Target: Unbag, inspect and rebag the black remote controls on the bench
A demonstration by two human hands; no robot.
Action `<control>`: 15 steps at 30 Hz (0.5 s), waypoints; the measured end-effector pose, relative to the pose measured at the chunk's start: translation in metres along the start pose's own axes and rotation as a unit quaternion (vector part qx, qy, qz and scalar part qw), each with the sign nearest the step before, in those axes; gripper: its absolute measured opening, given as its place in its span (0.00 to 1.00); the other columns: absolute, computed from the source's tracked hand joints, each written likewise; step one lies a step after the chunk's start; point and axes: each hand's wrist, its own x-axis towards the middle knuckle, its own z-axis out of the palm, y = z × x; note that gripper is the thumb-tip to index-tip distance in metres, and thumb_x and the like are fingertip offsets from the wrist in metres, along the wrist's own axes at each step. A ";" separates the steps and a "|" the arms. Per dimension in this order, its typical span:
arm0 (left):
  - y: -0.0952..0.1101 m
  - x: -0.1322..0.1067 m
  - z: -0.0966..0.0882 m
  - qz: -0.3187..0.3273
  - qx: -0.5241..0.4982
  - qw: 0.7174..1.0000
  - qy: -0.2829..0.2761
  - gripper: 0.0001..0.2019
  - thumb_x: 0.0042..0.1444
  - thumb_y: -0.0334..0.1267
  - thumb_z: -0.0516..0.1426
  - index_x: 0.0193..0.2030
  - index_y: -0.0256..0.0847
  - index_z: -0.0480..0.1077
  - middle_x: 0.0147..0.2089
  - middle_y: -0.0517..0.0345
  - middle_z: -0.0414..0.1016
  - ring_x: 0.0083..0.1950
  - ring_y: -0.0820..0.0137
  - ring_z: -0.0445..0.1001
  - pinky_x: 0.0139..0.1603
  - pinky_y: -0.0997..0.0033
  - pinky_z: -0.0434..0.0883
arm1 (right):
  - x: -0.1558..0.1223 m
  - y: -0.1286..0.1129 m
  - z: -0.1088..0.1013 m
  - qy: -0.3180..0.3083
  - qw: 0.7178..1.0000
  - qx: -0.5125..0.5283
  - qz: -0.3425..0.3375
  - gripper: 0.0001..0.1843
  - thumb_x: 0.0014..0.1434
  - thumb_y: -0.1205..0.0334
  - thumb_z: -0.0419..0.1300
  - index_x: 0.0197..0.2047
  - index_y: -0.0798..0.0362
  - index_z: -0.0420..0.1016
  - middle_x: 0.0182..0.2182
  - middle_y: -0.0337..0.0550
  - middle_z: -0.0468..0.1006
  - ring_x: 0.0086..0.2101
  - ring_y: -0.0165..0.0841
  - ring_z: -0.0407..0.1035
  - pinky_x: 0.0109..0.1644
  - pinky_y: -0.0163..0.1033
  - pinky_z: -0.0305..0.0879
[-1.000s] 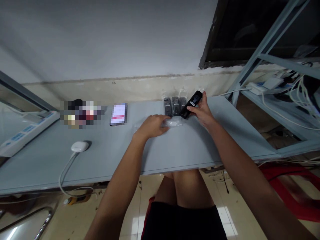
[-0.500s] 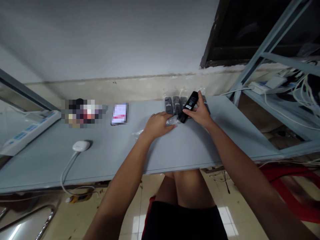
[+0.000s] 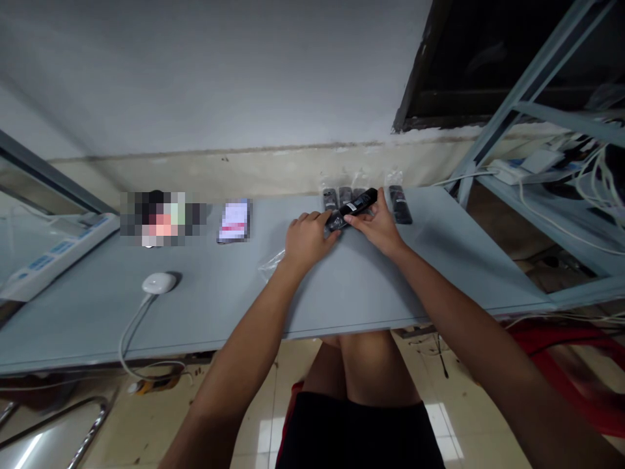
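My right hand grips a slim black remote-like device, tilted low over the grey table. Its lower end reaches into a clear plastic bag that my left hand pinches at the mouth. The bag trails flat on the table to the left of my left wrist. Both hands meet near the back of the table. Just behind them lie several similar black devices in clear bags, lined up against the wall.
A phone with a lit screen lies at the back centre-left, beside a blurred patch. A white puck with a white cable sits further left. A white power strip is at far left. A metal shelf with cables stands on the right.
My right hand has lowered and turned the black device from upright to nearly flat, bringing its end to the bag. My left hand has moved up and right, gathering the bag's mouth.
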 end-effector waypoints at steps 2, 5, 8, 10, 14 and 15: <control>0.005 -0.001 -0.001 0.003 -0.008 1.000 -0.015 0.28 0.64 0.53 0.63 0.67 0.42 0.72 0.54 0.42 0.82 0.55 0.47 0.79 0.54 0.47 0.75 | -0.001 -0.001 0.002 0.007 1.000 -0.001 -0.007 0.79 0.52 0.43 0.78 0.82 0.36 0.19 0.71 0.55 0.65 0.51 0.46 0.78 0.57 0.54 0.81; 0.010 -0.001 -0.004 0.008 -0.028 0.999 -0.038 0.35 0.64 0.57 0.63 0.71 0.38 0.68 0.59 0.38 0.81 0.59 0.45 0.77 0.59 0.45 0.74 | 0.001 0.003 0.000 0.019 1.000 -0.015 -0.010 0.79 0.51 0.41 0.78 0.83 0.38 0.20 0.70 0.57 0.65 0.50 0.45 0.78 0.57 0.54 0.80; 0.009 0.000 -0.009 0.015 -0.071 0.996 -0.044 0.32 0.67 0.56 0.60 0.70 0.39 0.70 0.59 0.40 0.81 0.58 0.47 0.78 0.60 0.47 0.74 | 0.005 0.007 -0.005 0.015 1.000 -0.026 -0.004 0.77 0.52 0.42 0.77 0.83 0.38 0.22 0.68 0.56 0.68 0.49 0.45 0.79 0.56 0.54 0.81; 0.006 0.001 -0.014 0.009 -0.111 0.993 -0.047 0.27 0.68 0.54 0.58 0.67 0.41 0.73 0.58 0.43 0.82 0.57 0.51 0.80 0.59 0.51 0.75 | 0.008 0.009 -0.008 0.016 1.000 -0.021 0.002 0.76 0.53 0.44 0.77 0.83 0.40 0.22 0.65 0.56 0.72 0.49 0.45 0.79 0.56 0.54 0.80; 0.001 0.003 -0.023 -0.004 -0.190 0.980 -0.063 0.21 0.70 0.50 0.56 0.62 0.44 0.79 0.57 0.48 0.83 0.54 0.56 0.81 0.57 0.59 0.75 | 0.009 0.010 -0.011 0.024 1.000 -0.004 0.005 0.73 0.55 0.46 0.76 0.83 0.41 0.24 0.61 0.55 0.76 0.50 0.46 0.79 0.57 0.55 0.79; 0.001 0.004 -0.024 0.000 -0.206 0.976 -0.069 0.21 0.70 0.49 0.56 0.62 0.44 0.79 0.57 0.49 0.83 0.54 0.57 0.81 0.57 0.60 0.75 | 0.009 0.009 -0.011 0.023 1.000 -0.001 0.004 0.73 0.55 0.46 0.76 0.83 0.41 0.25 0.61 0.54 0.77 0.51 0.46 0.79 0.57 0.55 0.79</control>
